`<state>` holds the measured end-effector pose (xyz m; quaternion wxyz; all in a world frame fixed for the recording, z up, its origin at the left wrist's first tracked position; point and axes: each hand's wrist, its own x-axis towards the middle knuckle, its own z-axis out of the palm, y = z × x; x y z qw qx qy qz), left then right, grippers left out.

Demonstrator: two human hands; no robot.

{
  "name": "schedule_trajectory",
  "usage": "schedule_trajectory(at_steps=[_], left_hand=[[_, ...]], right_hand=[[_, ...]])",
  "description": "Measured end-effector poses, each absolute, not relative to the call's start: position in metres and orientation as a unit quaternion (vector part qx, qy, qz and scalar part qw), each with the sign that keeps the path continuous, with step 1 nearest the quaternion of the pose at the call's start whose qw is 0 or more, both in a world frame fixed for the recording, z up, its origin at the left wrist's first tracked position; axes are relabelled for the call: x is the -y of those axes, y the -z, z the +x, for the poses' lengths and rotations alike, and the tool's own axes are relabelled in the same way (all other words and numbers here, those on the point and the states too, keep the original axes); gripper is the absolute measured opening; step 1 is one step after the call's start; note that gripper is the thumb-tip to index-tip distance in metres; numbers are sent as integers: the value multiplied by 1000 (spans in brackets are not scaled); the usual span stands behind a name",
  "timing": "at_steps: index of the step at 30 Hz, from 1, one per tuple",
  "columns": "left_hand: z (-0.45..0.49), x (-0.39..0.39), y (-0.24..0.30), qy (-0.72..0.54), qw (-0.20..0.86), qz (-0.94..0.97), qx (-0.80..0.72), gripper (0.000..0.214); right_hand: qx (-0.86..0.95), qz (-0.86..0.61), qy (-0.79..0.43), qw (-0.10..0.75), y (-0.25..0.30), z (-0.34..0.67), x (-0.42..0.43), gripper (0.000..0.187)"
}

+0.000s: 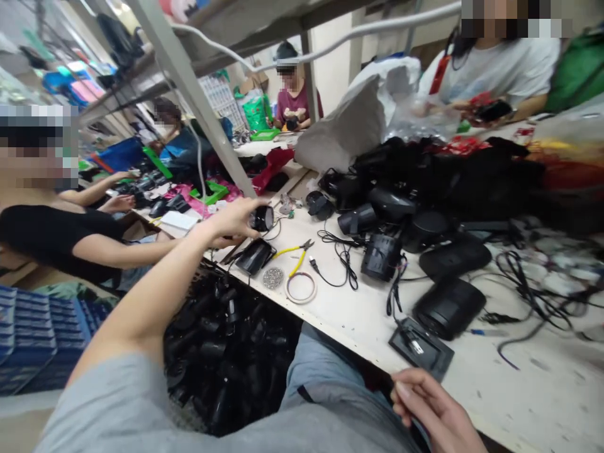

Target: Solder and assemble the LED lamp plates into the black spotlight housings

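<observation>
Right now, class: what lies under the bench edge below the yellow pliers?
A heap of black plastic parts lies below the bench. The heap covers whatever it sits on, and the left forearm hides part of it.

Left hand [226, 220]: pinching a small black cylinder [262, 218] just above the bench [533, 390]
Right hand [431, 409]: loose, down by the bench edge, near a flat black plate [419, 349]
Also around: yellow-handled pliers [295, 255], big pile of black parts [226, 352] under the edge

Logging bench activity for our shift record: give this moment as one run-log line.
left hand: holds black cylindrical part | right hand: empty, by bench edge | nearby: yellow-handled pliers
</observation>
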<state>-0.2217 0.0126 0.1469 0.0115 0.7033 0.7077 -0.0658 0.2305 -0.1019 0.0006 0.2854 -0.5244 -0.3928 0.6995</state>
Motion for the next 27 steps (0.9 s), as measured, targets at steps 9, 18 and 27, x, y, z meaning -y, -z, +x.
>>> schedule_trajectory(at_steps=[9,18,27], left_hand=[[-59,6,-139,-81,35,780,-619,92],[43,57,1,-93,175,717,-668,83],[15,73,25,-232,188,679,-670,101]], right_hand=[[495,-499,-627,336,-14,230,77,56],[750,-497,-313,304,6,239,26,35],[893,-414,-60,165,0,206,12,30]])
